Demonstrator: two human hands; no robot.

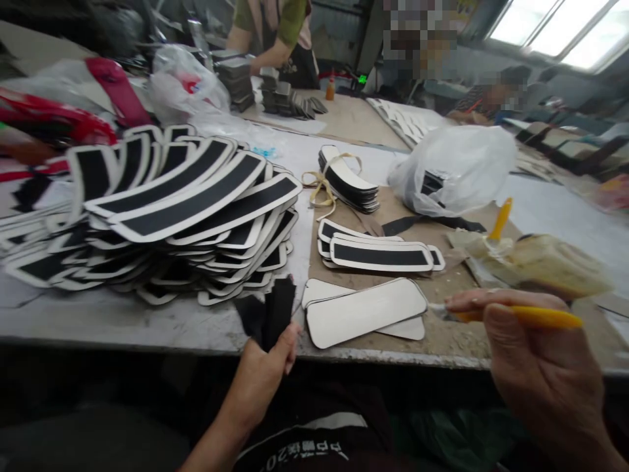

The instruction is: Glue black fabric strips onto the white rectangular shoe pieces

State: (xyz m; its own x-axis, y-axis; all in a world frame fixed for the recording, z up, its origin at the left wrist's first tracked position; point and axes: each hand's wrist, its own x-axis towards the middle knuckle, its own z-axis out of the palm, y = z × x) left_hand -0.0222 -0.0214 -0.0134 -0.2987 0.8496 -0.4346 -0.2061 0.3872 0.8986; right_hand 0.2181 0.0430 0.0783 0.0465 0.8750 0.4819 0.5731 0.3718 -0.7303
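Observation:
My left hand (268, 370) is closed around a bundle of black strips (279, 308) at the table's front edge. Between my hands lie white curved pieces (368, 311), overlapping at an angle. A yellow-handled brush (531, 317) is in my right hand (545, 367), its bristle end close to the right end of the top white piece; whether they touch I cannot tell. Just behind are a few white pieces with black strips on them (381, 254). A large heap of similar white-edged pieces with black strips (196, 203) spreads out on the left.
A tied stack of curved pieces (346, 180) stands behind, near a white plastic bag (457, 170). On the right, a second yellow brush (501, 219) rests by a yellowish, glue-stained container (555, 262). A co-worker (275, 39) handles dark stacks (236, 82) across the table. Another person sits far right.

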